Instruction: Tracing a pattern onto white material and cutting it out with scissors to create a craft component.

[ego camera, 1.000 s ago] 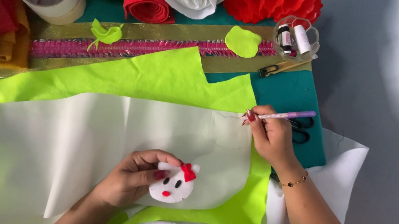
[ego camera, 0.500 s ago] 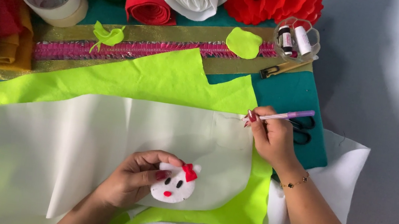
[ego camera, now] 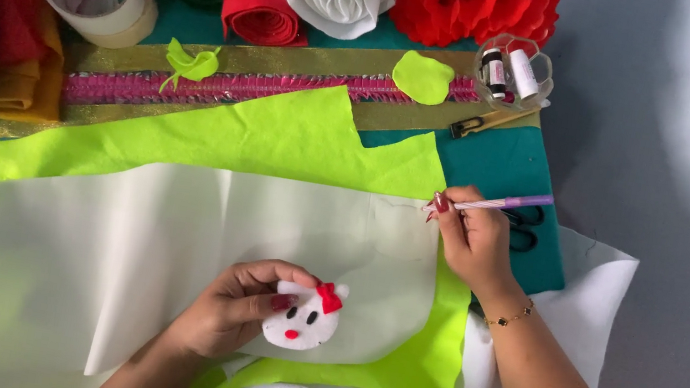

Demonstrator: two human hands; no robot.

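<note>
Left hand [ego camera: 229, 314] closed around small white felt cat face [ego camera: 302, 317], near bottom edge of white felt sheet [ego camera: 126, 233]. Right hand [ego camera: 472, 237] pinches purple pen [ego camera: 505, 202], long axis left-right, tip on sheet's upper right corner, well apart from cat face, up-right.

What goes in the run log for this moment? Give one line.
left hand: holds white felt cat face | right hand: holds purple pen, tip on white felt sheet | scissors: beside right hand
</note>
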